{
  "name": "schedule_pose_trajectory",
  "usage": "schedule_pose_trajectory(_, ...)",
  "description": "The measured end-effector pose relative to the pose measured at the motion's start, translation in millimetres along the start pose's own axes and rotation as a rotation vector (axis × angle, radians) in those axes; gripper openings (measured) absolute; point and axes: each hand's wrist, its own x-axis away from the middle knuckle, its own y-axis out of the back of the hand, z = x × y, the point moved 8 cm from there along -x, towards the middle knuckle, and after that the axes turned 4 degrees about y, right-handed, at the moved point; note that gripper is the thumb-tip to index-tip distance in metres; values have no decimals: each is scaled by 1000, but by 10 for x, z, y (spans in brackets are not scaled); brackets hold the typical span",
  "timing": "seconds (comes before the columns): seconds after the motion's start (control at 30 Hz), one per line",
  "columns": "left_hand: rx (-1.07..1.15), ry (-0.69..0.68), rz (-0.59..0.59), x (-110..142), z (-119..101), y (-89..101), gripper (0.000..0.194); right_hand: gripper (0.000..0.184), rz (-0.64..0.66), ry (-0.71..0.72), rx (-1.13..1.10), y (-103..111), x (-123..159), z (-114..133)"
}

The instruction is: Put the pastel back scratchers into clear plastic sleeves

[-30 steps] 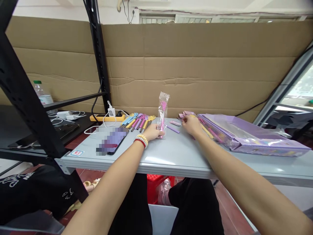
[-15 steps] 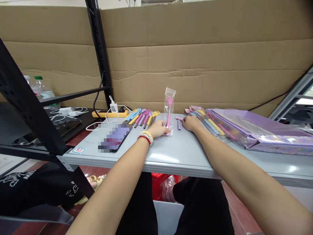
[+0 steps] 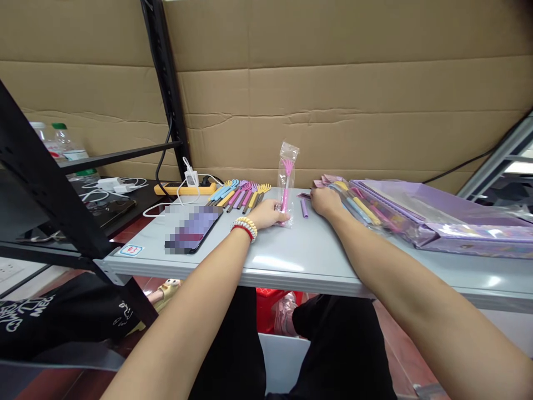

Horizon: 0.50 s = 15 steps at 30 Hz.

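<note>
Pink plastic shows in the clawed stick (image 3: pixel 285 191), upright in its clear bag (image 3: pixel 291 151) above the grey surface (image 3: pixel 266 253). Our left hand (image 3: pixel 265 214) has its fingers clamped on the bagged handle, a low grip that probably steadies the stick and leaves the claw end free. Our right hand (image 3: pixel 327 201) is at the pink packets (image 3: pixel 327 180); we cannot tell whether its fingers are closed. Loose clawed sticks (image 3: pixel 239 197) lie side by side, likely for easy reach, beyond our phone (image 3: pixel 195 229).

Pale beaded bracelet (image 3: pixel 245 225), black trousers (image 3: pixel 343 347)
</note>
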Motion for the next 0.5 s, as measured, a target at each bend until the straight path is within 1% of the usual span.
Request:
schedule_pose_trajectory(0.1, -5, 4, -3, 33, -37, 2, 24, 36, -16, 1, -23, -4, -10, 12)
schedule_pose_trajectory(0.23, -57, 2, -17, 77, -85, 17, 22, 32, -45, -68, -137, 13, 4, -55)
schedule_pose_trajectory(0.3, -74, 12, -22, 86, -87, 21, 22, 31, -131, -115, -198, 87, 8, -127)
schedule_pose_trajectory(0.4, -66, 6, -21, 57, -60, 18, 20, 27, -346, -159, -335, 270, 43, -241)
schedule_pose_trajectory(0.47, -41, 0, -18, 15, -17, 17, 19, 18, -455, -197, -509, 349, 94, -330)
schedule_pose_trajectory(0.5, -32, -2, -17, -7, 7, 18, 20, 11, -474, -223, -622, 351, 118, -373)
